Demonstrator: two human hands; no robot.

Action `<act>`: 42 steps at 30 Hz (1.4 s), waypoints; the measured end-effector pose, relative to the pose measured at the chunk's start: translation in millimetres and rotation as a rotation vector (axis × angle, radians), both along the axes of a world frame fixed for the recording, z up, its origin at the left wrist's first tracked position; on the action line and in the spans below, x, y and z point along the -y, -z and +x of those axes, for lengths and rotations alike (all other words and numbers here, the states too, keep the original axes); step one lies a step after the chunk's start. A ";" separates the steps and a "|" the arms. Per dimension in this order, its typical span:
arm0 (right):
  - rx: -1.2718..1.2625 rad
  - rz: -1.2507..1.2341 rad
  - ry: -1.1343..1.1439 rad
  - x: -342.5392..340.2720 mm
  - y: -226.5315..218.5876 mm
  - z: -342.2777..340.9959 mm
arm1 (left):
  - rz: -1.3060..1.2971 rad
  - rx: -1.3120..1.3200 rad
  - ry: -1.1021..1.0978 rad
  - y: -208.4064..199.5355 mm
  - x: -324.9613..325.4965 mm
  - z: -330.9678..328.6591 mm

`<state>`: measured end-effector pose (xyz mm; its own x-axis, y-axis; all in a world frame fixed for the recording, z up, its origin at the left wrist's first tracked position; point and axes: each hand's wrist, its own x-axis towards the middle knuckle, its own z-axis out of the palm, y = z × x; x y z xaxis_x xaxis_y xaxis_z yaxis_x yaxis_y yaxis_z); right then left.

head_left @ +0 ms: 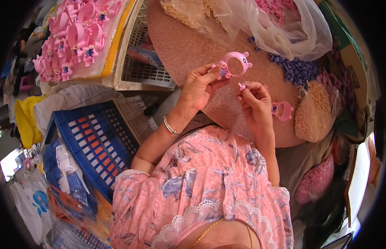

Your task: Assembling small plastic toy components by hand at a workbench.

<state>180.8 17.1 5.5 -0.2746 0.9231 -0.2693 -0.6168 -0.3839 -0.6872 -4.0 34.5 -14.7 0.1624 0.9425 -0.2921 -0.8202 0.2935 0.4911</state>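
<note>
Pinch grip, both sides

Left hand (201,85): pinching pink eared ring (244,63), which projects past fingertips. Right hand (256,98): thumb and forefinger closed on small pink peg (242,86), near left fingertips. Blue pieces (298,69) heaped beyond right fingers.

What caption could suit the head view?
Left hand holds a pink ring-shaped part; right hand pinches a small pink piece.

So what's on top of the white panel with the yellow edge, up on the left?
Many pink toy pieces, several with small blue parts, sit on the white panel. The surface beneath them is covered.
</note>
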 end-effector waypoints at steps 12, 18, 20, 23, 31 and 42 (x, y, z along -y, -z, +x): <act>0.953 0.682 0.148 5.9 -15.8 -12.5 | 0.097 -0.113 0.072 -10.3 7.4 4.4; 0.757 0.359 0.147 5.4 -25.5 -17.2 | 0.174 -0.251 0.041 -13.4 9.1 5.7; 0.632 0.118 0.185 5.6 -26.7 -18.4 | 0.265 -0.507 0.044 -14.9 11.2 4.7; 0.653 0.105 0.186 4.2 -20.7 -16.2 | 0.256 -0.559 -0.022 -17.7 16.0 6.7; 0.836 0.268 0.208 2.8 -19.7 -23.6 | 0.233 -0.733 0.038 -20.2 17.3 3.1; 1.788 0.421 -0.010 -17.9 -35.2 55.4 | 0.042 -0.337 -0.029 -1.9 0.3 -15.0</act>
<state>236.2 35.0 40.7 0.0420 0.9991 0.0104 0.8755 -0.0317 -0.4823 -19.0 34.2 -12.8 0.0361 0.9578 -0.2852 -0.6174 0.2458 0.7472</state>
